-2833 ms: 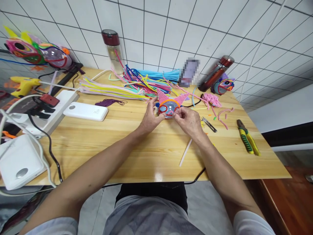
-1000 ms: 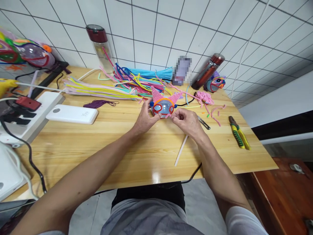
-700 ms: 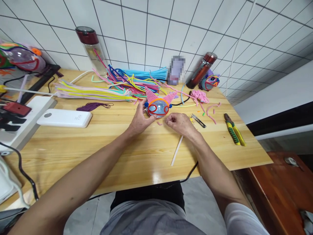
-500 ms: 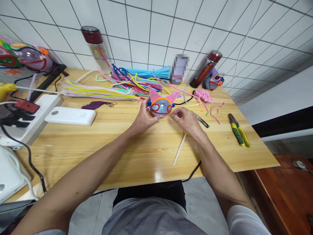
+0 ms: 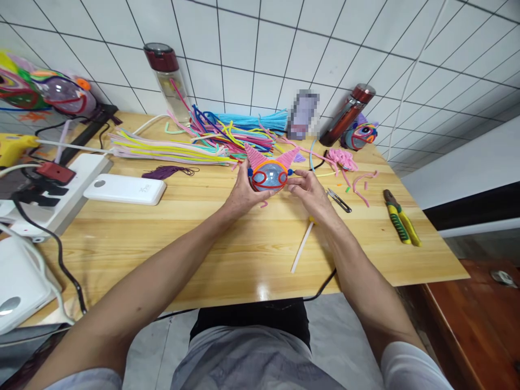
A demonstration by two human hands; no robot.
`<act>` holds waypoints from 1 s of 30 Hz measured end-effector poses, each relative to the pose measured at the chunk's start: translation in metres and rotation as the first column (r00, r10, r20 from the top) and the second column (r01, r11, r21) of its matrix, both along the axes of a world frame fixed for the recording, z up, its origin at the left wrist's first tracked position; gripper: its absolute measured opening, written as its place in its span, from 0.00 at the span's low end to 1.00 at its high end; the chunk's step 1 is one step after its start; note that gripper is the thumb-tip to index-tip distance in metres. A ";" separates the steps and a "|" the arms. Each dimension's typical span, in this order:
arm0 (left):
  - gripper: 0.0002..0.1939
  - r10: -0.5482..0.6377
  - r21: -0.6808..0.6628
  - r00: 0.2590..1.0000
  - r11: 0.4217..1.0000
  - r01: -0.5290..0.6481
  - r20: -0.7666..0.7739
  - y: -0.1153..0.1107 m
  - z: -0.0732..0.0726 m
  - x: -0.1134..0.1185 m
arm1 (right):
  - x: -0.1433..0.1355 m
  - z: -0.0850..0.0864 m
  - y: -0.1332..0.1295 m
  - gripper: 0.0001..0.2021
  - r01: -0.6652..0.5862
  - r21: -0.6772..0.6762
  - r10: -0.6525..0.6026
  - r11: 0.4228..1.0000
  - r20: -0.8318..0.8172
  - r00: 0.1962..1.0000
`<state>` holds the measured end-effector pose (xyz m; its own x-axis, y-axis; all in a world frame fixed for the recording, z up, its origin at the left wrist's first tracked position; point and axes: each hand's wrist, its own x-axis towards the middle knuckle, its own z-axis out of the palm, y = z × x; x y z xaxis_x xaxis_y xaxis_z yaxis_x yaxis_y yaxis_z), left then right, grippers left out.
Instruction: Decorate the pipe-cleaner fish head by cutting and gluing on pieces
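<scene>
Between my hands is a clear plastic ball decorated with pipe cleaners [image 5: 270, 176]. It has two pointed pink ears, an orange band, red loops on the front and a small blue ball at each side. My left hand [image 5: 242, 189] is closed around its left side, thumb along the lower edge. My right hand [image 5: 305, 189] grips the right side, fingertips by the blue ball there; some fingers are partly hidden. A small pink curl [image 5: 264, 204] shows below the ball. A white stick [image 5: 303, 248] lies beneath my right wrist, with something yellow at its upper end.
Bundles of pipe cleaners [image 5: 174, 151] lie along the back. Thread snips [image 5: 339, 200] and green-yellow pliers [image 5: 401, 218] are on the right. A power bank [image 5: 125, 189], power strip [image 5: 81, 189] and yellow glue gun [image 5: 16, 147] are on the left. Two bottles stand near the wall.
My right hand's fingers have opened out from a pinch and now rest against the ball's right side. The pink curl has come into view below the ball. The whole view has shifted slightly.
</scene>
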<state>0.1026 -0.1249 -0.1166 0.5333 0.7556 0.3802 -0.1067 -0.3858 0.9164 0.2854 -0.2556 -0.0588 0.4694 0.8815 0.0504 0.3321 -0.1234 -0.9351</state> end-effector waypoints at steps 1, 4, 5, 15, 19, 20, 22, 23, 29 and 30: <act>0.61 0.010 0.001 1.000 1.000 -0.010 -0.010 0.000 0.001 0.000 | 0.002 0.003 -0.001 0.29 0.008 -0.010 -0.007 1.000 0.021 1.000; 0.54 0.028 0.008 0.999 1.000 -0.028 -0.023 0.001 0.001 0.000 | 0.018 0.022 -0.011 0.23 0.061 0.023 -0.064 0.998 0.123 0.990; 0.52 0.028 0.009 0.999 1.000 -0.028 -0.021 0.001 0.000 0.001 | 0.027 0.031 -0.017 0.20 0.092 0.062 -0.101 0.994 0.166 0.981; 0.59 0.057 0.021 0.996 0.998 -0.056 -0.062 -0.005 0.005 -0.001 | 0.102 0.044 -0.121 0.12 0.460 -0.110 -0.316 0.881 0.588 0.745; 0.66 0.044 0.049 0.998 0.998 -0.042 -0.039 -0.005 0.008 -0.001 | 0.108 0.022 -0.157 0.16 0.562 -0.179 -0.339 0.808 0.639 0.690; 0.66 0.044 0.048 0.998 0.998 -0.042 -0.039 -0.005 0.009 -0.001 | 0.106 0.019 -0.163 0.17 0.560 -0.181 -0.332 0.809 0.645 0.688; 0.66 0.047 0.042 0.998 0.998 -0.045 -0.036 -0.005 0.011 -0.001 | 0.092 0.015 -0.169 0.20 0.511 -0.189 -0.280 0.838 0.655 0.702; 0.65 0.049 0.034 0.998 0.998 -0.048 -0.036 -0.005 0.011 -0.001 | 0.082 0.014 -0.169 0.22 0.467 -0.208 -0.227 0.859 0.663 0.714; 0.54 0.065 -0.007 0.997 0.998 -0.066 -0.043 -0.002 0.009 0.001 | 0.021 0.012 -0.147 0.27 0.302 -0.417 0.152 0.857 0.765 0.626; 0.52 0.061 -0.012 0.997 0.998 -0.061 -0.040 -0.001 0.008 0.001 | 0.018 0.011 -0.143 0.26 0.307 -0.444 0.183 0.842 0.770 0.611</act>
<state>0.1035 -0.1259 -0.1090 0.5003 0.7920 0.3499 -0.0470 -0.3787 0.9243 0.3036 -0.3987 -0.0481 0.5206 0.8538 -0.0066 0.8475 -0.5177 -0.1176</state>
